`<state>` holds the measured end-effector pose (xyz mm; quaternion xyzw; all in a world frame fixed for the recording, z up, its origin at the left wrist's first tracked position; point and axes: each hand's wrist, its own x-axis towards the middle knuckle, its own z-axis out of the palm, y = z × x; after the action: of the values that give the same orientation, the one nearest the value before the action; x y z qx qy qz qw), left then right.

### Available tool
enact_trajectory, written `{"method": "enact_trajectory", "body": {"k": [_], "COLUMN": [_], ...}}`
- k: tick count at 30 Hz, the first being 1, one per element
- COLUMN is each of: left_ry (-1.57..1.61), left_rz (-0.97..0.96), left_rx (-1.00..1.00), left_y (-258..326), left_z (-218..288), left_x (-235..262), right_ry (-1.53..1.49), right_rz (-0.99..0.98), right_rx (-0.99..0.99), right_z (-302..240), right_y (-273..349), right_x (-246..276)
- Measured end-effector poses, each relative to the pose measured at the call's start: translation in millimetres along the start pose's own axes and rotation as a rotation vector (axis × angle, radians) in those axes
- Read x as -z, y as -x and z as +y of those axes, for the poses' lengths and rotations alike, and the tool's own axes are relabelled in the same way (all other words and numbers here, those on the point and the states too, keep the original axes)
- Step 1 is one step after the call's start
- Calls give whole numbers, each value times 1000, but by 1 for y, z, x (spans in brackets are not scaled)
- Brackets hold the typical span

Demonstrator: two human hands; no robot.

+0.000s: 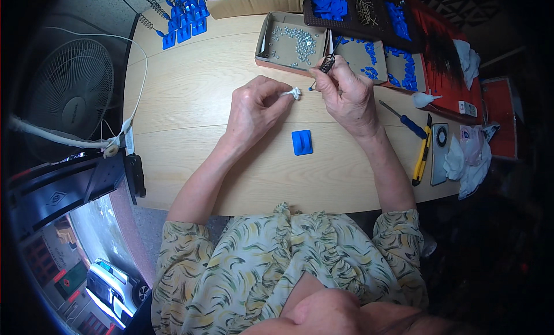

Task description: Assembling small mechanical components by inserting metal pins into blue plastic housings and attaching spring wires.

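Observation:
Over the middle of the table, my left hand pinches a small white crumpled piece, perhaps tissue, between thumb and fingers. To its right, my right hand is closed on a dark coil spring. A thin rod with a small blue tip slants down from that hand toward the white piece; the two look close but apart. Below and between my hands a blue plastic base with a raised middle lies flat on the wood.
Beyond my hands stand a cardboard tray of small metal nuts and trays of blue parts. Finished-looking spring pieces on blue bases stand far left. At right lie a screwdriver, yellow cutter, phone and a white squeeze bulb.

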<state>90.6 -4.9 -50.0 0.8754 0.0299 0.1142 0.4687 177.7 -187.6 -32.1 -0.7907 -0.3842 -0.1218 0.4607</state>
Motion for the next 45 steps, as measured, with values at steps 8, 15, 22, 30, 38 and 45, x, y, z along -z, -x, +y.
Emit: {"method": "enact_trajectory", "body": {"k": [8, 15, 22, 30, 38, 45], "left_ry": [37, -65, -44, -27, -38, 99], "left_rz": [6, 17, 19, 10, 14, 162], "left_rx": [-68, -130, -137, -131, -122, 39], "left_y": [-5, -11, -4, -4, -6, -11], "left_z": [6, 2, 3, 5, 2, -16], "left_x": [-11, -19, -17, -23, -12, 27], "right_ry": [-27, -37, -47, -47, -21, -20], "right_rz": [-15, -13, 22, -1, 1, -24], "right_rx": [-53, -83, -11, -45, -73, -70], "right_z": [0, 3, 3, 2, 2, 2], "right_y": [1, 3, 0, 0, 2, 0], "right_x": [2, 0, -1, 0, 2, -1]}}
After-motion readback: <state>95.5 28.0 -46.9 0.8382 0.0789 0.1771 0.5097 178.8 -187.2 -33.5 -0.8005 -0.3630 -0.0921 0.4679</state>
